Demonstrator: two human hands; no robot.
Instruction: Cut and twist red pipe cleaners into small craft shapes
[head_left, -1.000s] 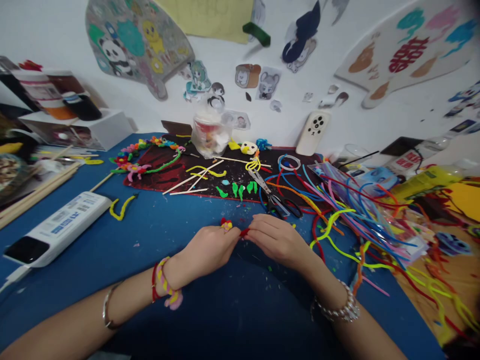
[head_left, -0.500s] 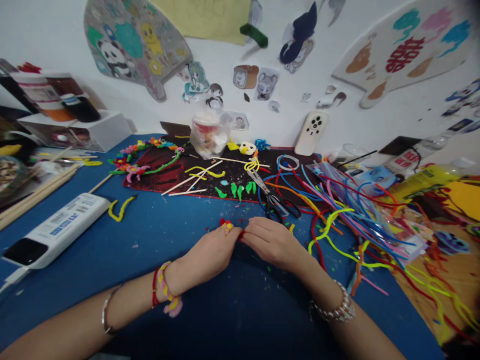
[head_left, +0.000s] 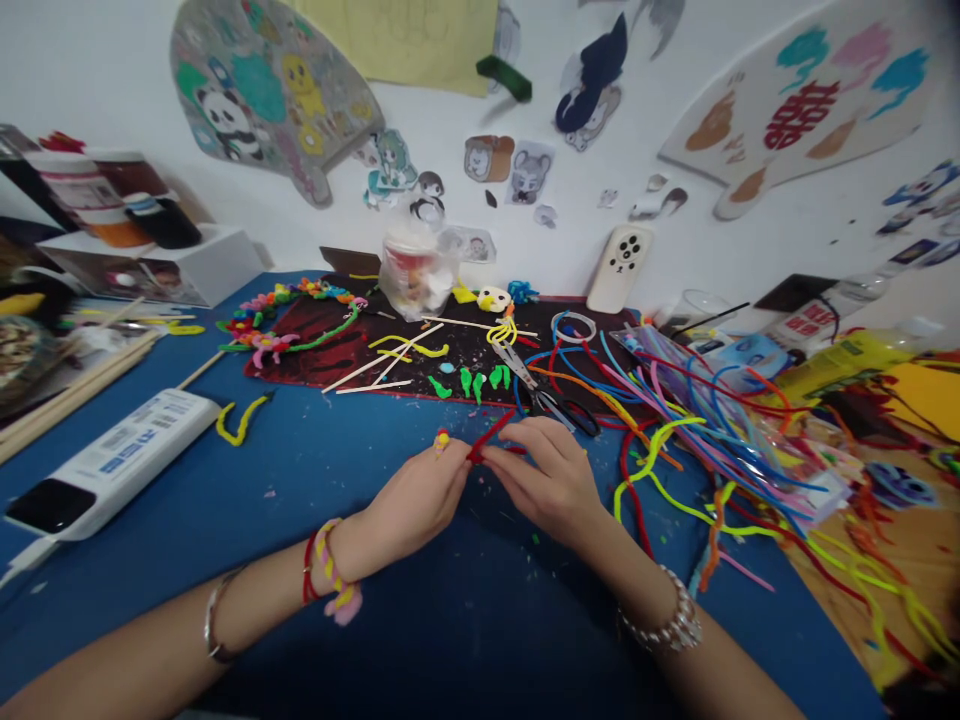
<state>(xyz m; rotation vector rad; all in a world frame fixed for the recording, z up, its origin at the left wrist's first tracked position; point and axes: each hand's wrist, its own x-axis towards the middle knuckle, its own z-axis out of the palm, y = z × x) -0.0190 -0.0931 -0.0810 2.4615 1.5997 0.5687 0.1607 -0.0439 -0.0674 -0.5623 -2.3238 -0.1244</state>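
Between my two hands is a red pipe cleaner (head_left: 493, 432), bent so that one end points up and another runs to the right. My left hand (head_left: 420, 495) pinches it at its left end, fingers closed. On that hand sits a small ring with a yellow and red top (head_left: 442, 440). The fingers of my right hand (head_left: 551, 480) are closed on the same red piece from the other side. Just beyond the hands lie black-handled scissors (head_left: 551, 395) and several small green twisted pieces (head_left: 480, 380) on a dark mat (head_left: 315, 350).
Loose coloured pipe cleaners (head_left: 705, 440) heap up at the right. A white power strip-like device (head_left: 112, 465) lies left, near a yellow bent pipe cleaner (head_left: 244, 425). Behind stand a bagged cup (head_left: 416, 265) and a phone (head_left: 620, 268) against the wall. A flowered wreath (head_left: 270, 345) rests back left.
The red pipe cleaner, mostly hidden before, now shows its bent ends between my fingers. My right hand's fingers have lifted and opened slightly around it; my left hand has shifted a little left.
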